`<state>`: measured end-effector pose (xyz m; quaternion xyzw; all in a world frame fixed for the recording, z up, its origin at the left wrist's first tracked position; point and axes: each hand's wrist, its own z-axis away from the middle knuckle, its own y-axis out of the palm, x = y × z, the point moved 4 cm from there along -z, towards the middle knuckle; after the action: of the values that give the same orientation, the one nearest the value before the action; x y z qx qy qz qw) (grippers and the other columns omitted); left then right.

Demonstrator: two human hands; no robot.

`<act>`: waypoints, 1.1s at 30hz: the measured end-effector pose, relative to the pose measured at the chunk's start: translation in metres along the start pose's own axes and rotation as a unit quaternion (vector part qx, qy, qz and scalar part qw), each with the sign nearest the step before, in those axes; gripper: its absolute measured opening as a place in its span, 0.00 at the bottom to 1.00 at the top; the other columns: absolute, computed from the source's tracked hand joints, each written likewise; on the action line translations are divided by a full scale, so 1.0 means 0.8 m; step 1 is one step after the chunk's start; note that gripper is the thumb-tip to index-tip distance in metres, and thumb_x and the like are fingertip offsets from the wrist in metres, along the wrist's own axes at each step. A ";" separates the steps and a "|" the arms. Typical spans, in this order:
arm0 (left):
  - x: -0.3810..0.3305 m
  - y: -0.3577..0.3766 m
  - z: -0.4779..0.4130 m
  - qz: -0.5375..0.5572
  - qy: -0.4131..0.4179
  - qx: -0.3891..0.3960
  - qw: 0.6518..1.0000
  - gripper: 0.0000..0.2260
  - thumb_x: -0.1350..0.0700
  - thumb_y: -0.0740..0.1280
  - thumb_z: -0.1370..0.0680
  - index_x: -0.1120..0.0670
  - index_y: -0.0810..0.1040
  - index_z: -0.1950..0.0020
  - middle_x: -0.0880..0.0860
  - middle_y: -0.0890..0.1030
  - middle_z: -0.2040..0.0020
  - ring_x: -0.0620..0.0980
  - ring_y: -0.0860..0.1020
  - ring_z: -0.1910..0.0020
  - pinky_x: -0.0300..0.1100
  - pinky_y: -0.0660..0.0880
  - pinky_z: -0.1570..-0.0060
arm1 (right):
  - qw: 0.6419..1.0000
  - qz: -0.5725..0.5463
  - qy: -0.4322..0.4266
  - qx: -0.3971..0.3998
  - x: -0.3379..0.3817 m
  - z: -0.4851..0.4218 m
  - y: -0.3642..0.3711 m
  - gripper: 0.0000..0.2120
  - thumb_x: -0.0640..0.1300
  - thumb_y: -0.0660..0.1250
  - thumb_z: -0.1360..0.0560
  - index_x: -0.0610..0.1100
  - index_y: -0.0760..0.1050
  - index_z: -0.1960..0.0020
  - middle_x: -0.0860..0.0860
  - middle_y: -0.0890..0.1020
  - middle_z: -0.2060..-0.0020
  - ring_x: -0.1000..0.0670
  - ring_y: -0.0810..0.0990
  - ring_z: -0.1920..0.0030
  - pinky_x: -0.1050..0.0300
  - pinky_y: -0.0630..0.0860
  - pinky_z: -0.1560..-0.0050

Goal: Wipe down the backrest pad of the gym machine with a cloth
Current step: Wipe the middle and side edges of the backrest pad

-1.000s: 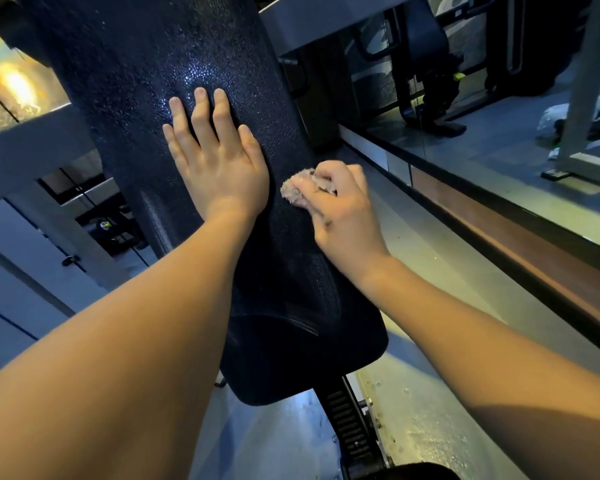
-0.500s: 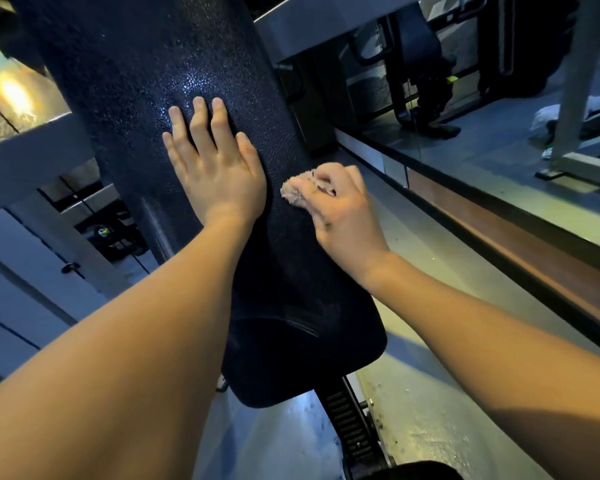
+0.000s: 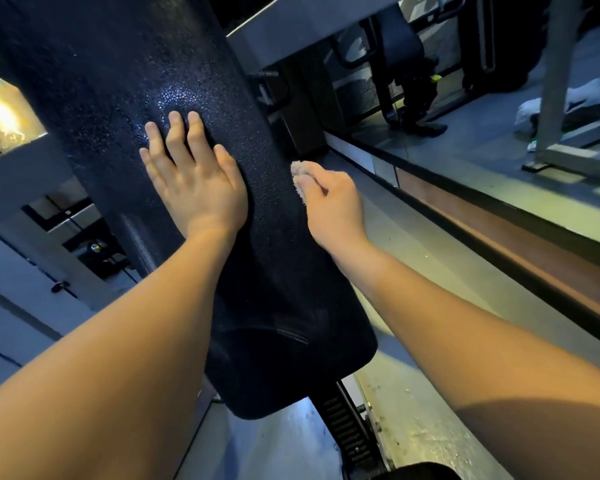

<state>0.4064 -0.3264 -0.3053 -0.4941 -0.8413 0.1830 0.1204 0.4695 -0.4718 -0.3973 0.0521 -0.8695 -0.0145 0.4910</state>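
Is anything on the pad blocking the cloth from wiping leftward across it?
Yes. The left hand lies flat on the backrest pad, directly left of the cloth gripped by the right hand at the pad's right edge. Below both hands the pad looks unobstructed.

Your cloth (image 3: pixel 297 169) mostly buried under your right hand (image 3: pixel 331 206), only a pale corner showing, the backrest pad (image 3: pixel 111 81) cut off by the top edge, its surface under your left hand (image 3: pixel 196 183) hidden, far machines (image 3: pixel 413 64) too dark to tell.
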 end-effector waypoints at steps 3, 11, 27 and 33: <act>0.001 0.002 0.000 -0.005 0.001 -0.007 1.000 0.25 0.48 0.49 0.16 0.54 0.60 0.19 0.54 0.60 0.19 0.61 0.52 0.19 0.59 0.46 0.21 | 0.997 -0.019 0.025 0.067 -0.013 0.012 -0.009 0.12 0.51 0.63 0.17 0.54 0.84 0.41 0.52 0.84 0.49 0.52 0.82 0.46 0.61 0.77 0.40; -0.002 -0.002 0.000 -0.016 -0.001 -0.008 1.000 0.25 0.49 0.49 0.16 0.55 0.59 0.19 0.55 0.60 0.19 0.62 0.53 0.19 0.60 0.47 0.21 | 0.973 -0.102 0.197 0.058 -0.032 0.017 0.000 0.11 0.52 0.68 0.18 0.49 0.85 0.41 0.51 0.87 0.45 0.48 0.83 0.40 0.45 0.78 0.33; -0.002 -0.004 0.001 -0.010 -0.001 -0.007 1.000 0.26 0.49 0.50 0.16 0.55 0.60 0.19 0.56 0.61 0.19 0.63 0.54 0.19 0.60 0.48 0.21 | 0.945 -0.079 0.279 0.153 -0.105 0.077 -0.034 0.26 0.61 0.70 0.24 0.40 0.81 0.40 0.43 0.84 0.43 0.48 0.83 0.40 0.39 0.79 0.37; -0.002 -0.002 0.001 -0.014 0.000 -0.007 1.000 0.26 0.49 0.49 0.16 0.55 0.59 0.19 0.55 0.60 0.19 0.62 0.53 0.19 0.60 0.47 0.21 | 0.987 0.007 0.122 0.106 -0.067 0.085 -0.043 0.22 0.54 0.63 0.16 0.58 0.71 0.70 0.58 0.72 0.74 0.56 0.71 0.69 0.56 0.71 0.61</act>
<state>0.4057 -0.3286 -0.3057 -0.4835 -0.8493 0.1752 0.1191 0.4418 -0.5026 -0.4810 0.0992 -0.7999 0.0878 0.5853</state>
